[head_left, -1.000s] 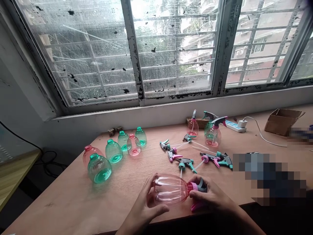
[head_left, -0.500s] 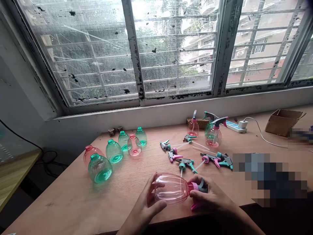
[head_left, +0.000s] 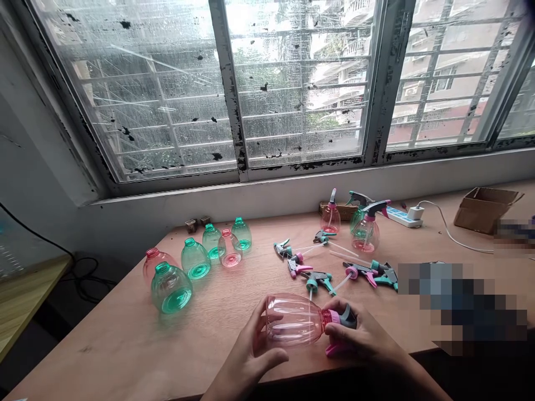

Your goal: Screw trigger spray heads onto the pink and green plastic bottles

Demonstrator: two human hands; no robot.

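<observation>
A clear pink bottle (head_left: pixel 292 320) lies sideways in the air near the front edge of the table, its base pointing left. My left hand (head_left: pixel 254 356) cups the base end, fingers curled behind it and the thumb held off the near side. At the neck, my right hand (head_left: pixel 368 334) grips the pink collar of a grey and pink trigger spray head (head_left: pixel 348 317), which sits on the bottle's mouth. Its pink trigger points down beneath my right fingers. How tight the collar is, I cannot tell.
Several loose spray heads (head_left: pixel 320 278) with tubes lie just beyond my hands. At left stand several green and pink bottles without heads (head_left: pixel 171 287). Further back are bottles with heads (head_left: pixel 365 236), a power strip (head_left: pixel 403 216) and a cardboard box (head_left: pixel 482 211). A blurred patch covers the right.
My left thumb has lifted slightly away from the bottle. The bottle and my right hand have hardly moved; everything else on the table stays put.
</observation>
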